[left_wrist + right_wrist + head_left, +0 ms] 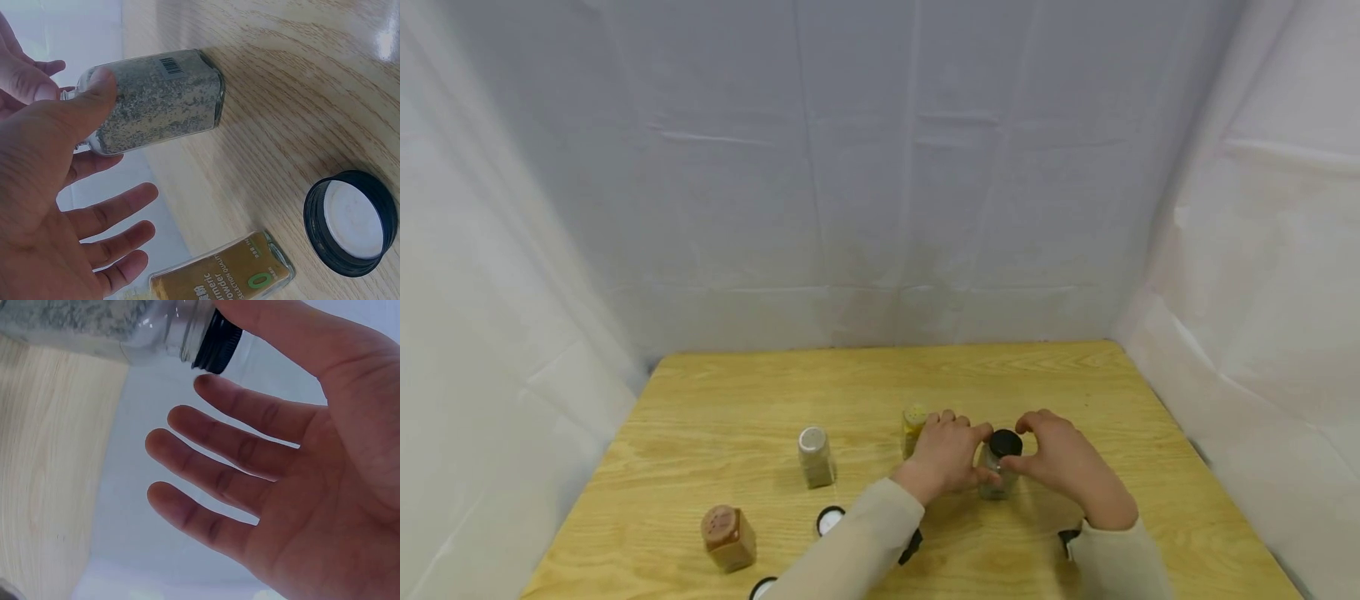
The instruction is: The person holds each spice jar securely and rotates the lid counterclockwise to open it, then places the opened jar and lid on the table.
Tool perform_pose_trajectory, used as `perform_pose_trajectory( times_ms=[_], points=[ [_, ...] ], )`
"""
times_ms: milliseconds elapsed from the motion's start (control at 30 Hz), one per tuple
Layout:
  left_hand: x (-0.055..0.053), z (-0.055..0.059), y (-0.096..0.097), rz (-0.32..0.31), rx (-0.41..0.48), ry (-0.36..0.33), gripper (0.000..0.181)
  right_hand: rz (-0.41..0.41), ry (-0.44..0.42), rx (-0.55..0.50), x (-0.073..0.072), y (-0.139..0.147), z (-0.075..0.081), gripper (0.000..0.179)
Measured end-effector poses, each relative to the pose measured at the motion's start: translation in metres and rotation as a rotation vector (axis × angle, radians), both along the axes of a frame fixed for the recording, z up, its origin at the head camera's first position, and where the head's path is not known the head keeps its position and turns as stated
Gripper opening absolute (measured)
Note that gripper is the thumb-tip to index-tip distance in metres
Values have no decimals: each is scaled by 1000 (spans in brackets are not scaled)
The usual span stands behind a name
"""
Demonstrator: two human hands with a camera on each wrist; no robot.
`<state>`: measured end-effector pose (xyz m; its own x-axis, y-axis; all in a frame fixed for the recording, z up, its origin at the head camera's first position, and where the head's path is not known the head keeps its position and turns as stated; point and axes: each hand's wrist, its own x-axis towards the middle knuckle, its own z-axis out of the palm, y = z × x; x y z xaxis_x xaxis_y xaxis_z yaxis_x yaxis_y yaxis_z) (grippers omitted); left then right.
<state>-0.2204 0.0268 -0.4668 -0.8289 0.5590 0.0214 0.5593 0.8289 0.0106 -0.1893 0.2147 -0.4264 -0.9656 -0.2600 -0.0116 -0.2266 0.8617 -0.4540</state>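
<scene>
A clear glass spice jar point(159, 100) filled with a grey, speckled seasoning stands towards the right of the table, a black lid point(1004, 443) on its top. Thumb and forefinger of my left hand point(950, 454) grip the jar at its shoulder; the other fingers spread away from the glass. My right hand point(1066, 462) pinches the lid, thumb on one side and forefinger tip at the opposite edge, its remaining fingers held out loosely. Just beyond my left hand is a turmeric jar point(225, 269) with a yellow shaker top, partly hidden by that hand in the head view.
A jar with a whitish top point(816, 458) and a reddish-brown jar point(728, 537) stand on the left. An upturned black lid with a white liner point(831, 521) lies near my left sleeve, another lid point(763, 587) at the front edge. White sheets point(880, 208) enclose the table.
</scene>
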Motion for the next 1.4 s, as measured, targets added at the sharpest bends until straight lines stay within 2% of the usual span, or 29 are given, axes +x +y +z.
perform_pose_trajectory(
  times_ms=[200,467,600,833,1100,1400],
  points=[
    [-1,-1,1,3,-14,14,64,1,2,6,0,3,2,35],
    [-1,-2,1,-11,11,3,63,52,24,-12,-1,-5,-1,48],
    [0,-2,1,-19,26,4,63,72,12,-28,-2,-7,-4,44],
    [-1,-2,2,-14,15,-3,64,38,-5,-15,1,-3,-1,56],
    [-1,0,1,-2,-7,1,67,6,-40,5,1,3,6,39],
    [0,1,1,-16,10,8,63,32,-6,0,0,-7,-2,45]
  ],
)
